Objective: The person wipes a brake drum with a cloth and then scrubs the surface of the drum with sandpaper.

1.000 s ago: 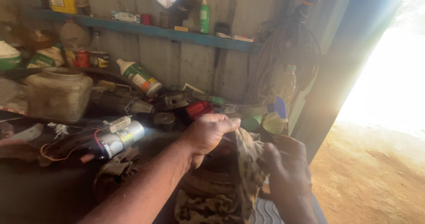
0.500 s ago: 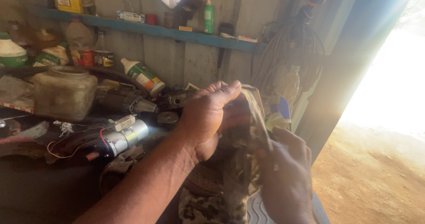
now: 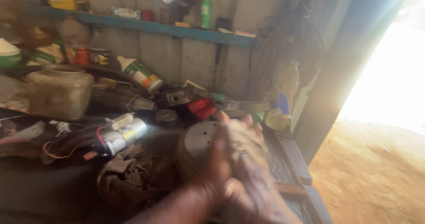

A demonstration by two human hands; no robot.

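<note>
My two hands are pressed together low in the middle of the head view, blurred by motion. My left hand (image 3: 218,164) and my right hand (image 3: 254,193) both close around a dirty tan rag (image 3: 241,140) bunched between them. Just behind the hands a round grey metal disc (image 3: 197,144) with small holes stands on the workbench. A crumpled brown cloth (image 3: 133,179) lies on the bench to the left of my left forearm.
The cluttered bench holds a small motor with red wires (image 3: 117,137), a cloudy plastic jar (image 3: 59,91), a tipped white bottle (image 3: 141,76) and red parts (image 3: 201,108). A blue shelf (image 3: 177,29) carries bottles. Coiled cables (image 3: 287,51) hang right; bright doorway and dirt floor (image 3: 376,171) beyond.
My hands have dropped lower and closed together on the rag, which was held stretched upright before. The round disc behind them now shows.
</note>
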